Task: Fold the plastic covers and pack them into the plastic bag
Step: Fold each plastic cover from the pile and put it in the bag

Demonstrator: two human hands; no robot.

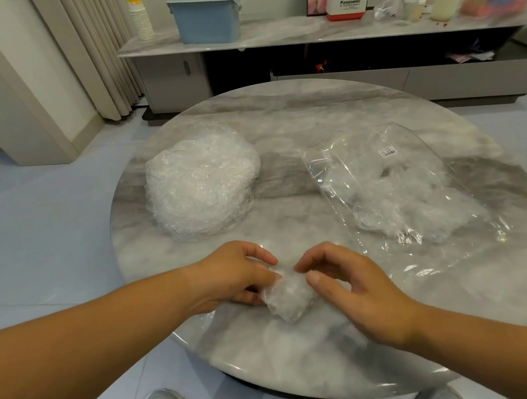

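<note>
My round worktop [281,127] fills the middle of the frame. The plastic bag [393,187], partly filled, lies at right, and a stack of covers [200,179] sits at centre left. At lower centre, my left hand [230,273] and right hand [357,283] pinch one small folded cover [289,296].

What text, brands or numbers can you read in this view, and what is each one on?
"Panasonic": on the white and red box on the sideboard.
Small print under it: too small to read.
Barcode sticker on the plastic bag: print too small to read.
</note>
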